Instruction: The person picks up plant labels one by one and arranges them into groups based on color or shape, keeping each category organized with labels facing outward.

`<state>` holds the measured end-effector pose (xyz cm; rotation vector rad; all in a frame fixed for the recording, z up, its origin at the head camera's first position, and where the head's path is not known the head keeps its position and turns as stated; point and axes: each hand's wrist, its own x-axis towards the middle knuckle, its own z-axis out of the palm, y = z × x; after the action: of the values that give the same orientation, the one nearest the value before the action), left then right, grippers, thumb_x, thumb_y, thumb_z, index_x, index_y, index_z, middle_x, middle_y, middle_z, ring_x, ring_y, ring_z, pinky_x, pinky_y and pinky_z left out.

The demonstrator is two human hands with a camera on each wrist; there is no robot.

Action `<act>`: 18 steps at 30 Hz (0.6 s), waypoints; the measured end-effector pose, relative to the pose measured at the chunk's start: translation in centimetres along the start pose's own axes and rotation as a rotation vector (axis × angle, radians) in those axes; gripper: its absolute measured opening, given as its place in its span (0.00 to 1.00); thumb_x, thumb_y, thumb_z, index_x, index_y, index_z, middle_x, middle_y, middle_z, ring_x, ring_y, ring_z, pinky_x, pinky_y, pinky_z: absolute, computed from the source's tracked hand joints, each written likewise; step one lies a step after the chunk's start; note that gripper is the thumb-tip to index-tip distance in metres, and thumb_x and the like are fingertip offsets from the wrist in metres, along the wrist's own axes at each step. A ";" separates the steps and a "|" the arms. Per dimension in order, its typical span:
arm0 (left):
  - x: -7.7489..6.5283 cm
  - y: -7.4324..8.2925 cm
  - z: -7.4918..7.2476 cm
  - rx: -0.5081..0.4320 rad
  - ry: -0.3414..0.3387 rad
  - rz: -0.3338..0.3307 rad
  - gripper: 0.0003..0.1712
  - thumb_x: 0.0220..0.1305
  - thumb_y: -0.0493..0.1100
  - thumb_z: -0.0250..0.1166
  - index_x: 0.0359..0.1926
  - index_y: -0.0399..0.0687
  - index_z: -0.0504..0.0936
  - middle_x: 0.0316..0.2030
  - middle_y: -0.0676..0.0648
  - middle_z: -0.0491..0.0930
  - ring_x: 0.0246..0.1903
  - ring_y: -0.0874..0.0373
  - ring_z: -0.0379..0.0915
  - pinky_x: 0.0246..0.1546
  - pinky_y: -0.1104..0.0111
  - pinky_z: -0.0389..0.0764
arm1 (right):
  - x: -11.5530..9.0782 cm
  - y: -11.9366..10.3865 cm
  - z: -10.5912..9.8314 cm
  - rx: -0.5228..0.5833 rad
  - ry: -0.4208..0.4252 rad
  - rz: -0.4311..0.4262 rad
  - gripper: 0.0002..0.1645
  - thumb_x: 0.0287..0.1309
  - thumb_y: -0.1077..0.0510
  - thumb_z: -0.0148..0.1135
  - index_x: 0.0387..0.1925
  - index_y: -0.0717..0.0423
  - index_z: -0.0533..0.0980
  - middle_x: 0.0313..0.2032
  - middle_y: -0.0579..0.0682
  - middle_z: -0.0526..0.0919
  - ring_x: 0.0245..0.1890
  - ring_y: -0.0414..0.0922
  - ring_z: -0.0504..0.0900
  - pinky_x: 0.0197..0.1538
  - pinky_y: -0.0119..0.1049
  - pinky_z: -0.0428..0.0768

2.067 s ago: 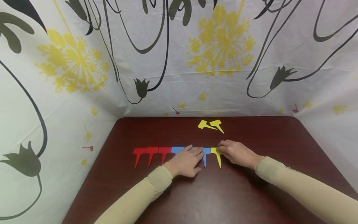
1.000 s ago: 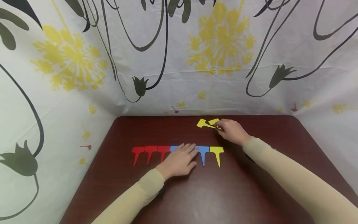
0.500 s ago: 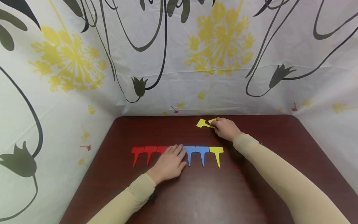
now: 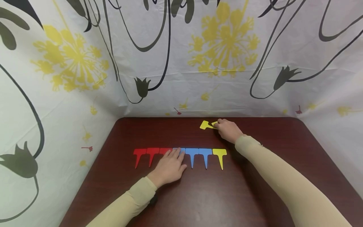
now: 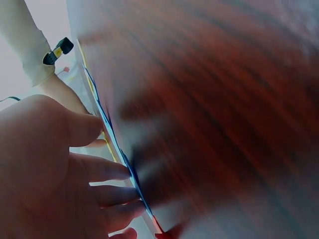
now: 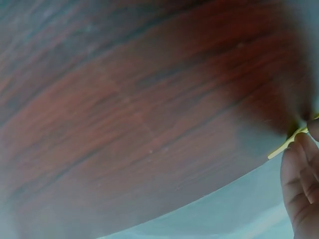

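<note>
T-shaped plastic plant labels lie in a row on the dark wood table. From left come red plant labels, then blue plant labels, then one yellow plant label. My left hand lies with fingers straight and slightly spread over the row, around where red meets blue, hiding parts of those labels. At the far edge, my right hand pinches a yellow plant label between thumb and fingers, mostly covering it. Just left of it lies another yellow plant label.
A pale cloth with printed flowers and stems hangs behind the table and along its sides. The table's far edge runs just beyond the right hand. A black band with a small device shows on the right sleeve.
My right hand has left the yellow label at the row's end and moved to the far yellow labels, where it now pinches one. My left hand has slid left along the row, uncovering blue labels.
</note>
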<state>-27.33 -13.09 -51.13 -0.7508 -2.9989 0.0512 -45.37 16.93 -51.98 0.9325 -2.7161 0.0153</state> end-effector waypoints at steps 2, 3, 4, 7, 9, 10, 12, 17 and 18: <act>0.0 0.0 0.1 -0.001 -0.006 0.004 0.38 0.60 0.62 0.52 0.66 0.46 0.61 0.65 0.42 0.58 0.63 0.46 0.53 0.62 0.52 0.53 | 0.0 0.1 0.2 -0.013 0.013 -0.030 0.14 0.52 0.64 0.62 0.42 0.51 0.81 0.29 0.49 0.72 0.28 0.45 0.74 0.29 0.37 0.77; 0.0 -0.1 0.1 -0.001 -0.007 0.007 0.39 0.60 0.62 0.52 0.66 0.46 0.61 0.65 0.42 0.58 0.63 0.46 0.53 0.62 0.52 0.53 | -0.1 0.1 0.3 -0.021 0.021 -0.044 0.14 0.51 0.65 0.62 0.41 0.51 0.81 0.28 0.49 0.73 0.28 0.45 0.74 0.29 0.37 0.77; 0.1 -0.1 0.2 -0.001 -0.009 0.010 0.39 0.60 0.62 0.52 0.66 0.46 0.61 0.65 0.42 0.57 0.63 0.46 0.53 0.62 0.52 0.53 | 0.0 0.2 0.5 -0.029 0.027 -0.057 0.14 0.51 0.65 0.62 0.41 0.52 0.81 0.28 0.49 0.73 0.27 0.45 0.74 0.29 0.37 0.77; 0.2 -0.2 0.2 -0.007 -0.012 0.018 0.40 0.59 0.63 0.53 0.66 0.46 0.60 0.65 0.42 0.57 0.63 0.46 0.53 0.62 0.52 0.52 | -0.1 0.2 0.5 -0.049 0.027 -0.078 0.13 0.51 0.65 0.62 0.40 0.53 0.81 0.29 0.50 0.74 0.28 0.45 0.74 0.30 0.36 0.78; 0.2 -0.3 0.2 -0.014 -0.012 0.022 0.41 0.58 0.64 0.53 0.66 0.46 0.61 0.65 0.42 0.58 0.63 0.46 0.54 0.62 0.52 0.53 | -0.1 0.2 0.5 -0.059 0.027 -0.087 0.12 0.52 0.64 0.62 0.40 0.53 0.82 0.29 0.51 0.74 0.29 0.45 0.75 0.31 0.37 0.78; 0.2 -0.3 0.2 -0.017 -0.013 0.023 0.41 0.57 0.64 0.54 0.66 0.46 0.61 0.65 0.42 0.58 0.63 0.46 0.54 0.62 0.52 0.53 | -0.1 0.2 0.5 -0.063 0.027 -0.089 0.12 0.52 0.64 0.62 0.40 0.53 0.82 0.29 0.51 0.75 0.29 0.45 0.75 0.31 0.37 0.78; 0.2 -0.3 0.2 -0.025 -0.014 0.024 0.42 0.57 0.64 0.54 0.66 0.46 0.61 0.65 0.42 0.58 0.63 0.46 0.54 0.62 0.53 0.53 | -0.1 0.2 0.5 -0.069 0.038 -0.100 0.11 0.52 0.64 0.62 0.39 0.53 0.82 0.29 0.51 0.75 0.29 0.45 0.75 0.31 0.37 0.79; 0.2 -0.3 0.1 -0.039 -0.030 0.017 0.43 0.56 0.65 0.54 0.66 0.46 0.60 0.65 0.42 0.57 0.64 0.46 0.53 0.62 0.53 0.52 | -0.2 0.0 0.1 -0.067 0.125 -0.148 0.09 0.49 0.64 0.62 0.35 0.56 0.82 0.27 0.50 0.72 0.26 0.44 0.71 0.28 0.36 0.76; 0.2 -0.3 0.1 -0.040 -0.033 0.016 0.43 0.56 0.65 0.54 0.66 0.46 0.60 0.65 0.42 0.57 0.64 0.46 0.53 0.62 0.53 0.52 | -0.2 -0.1 0.0 -0.065 0.151 -0.156 0.08 0.49 0.64 0.62 0.34 0.56 0.82 0.27 0.49 0.71 0.25 0.44 0.69 0.27 0.35 0.75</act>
<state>-27.69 -13.29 -51.21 -0.7854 -3.0334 0.0045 -45.21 16.98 -52.00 1.0751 -2.4848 -0.0313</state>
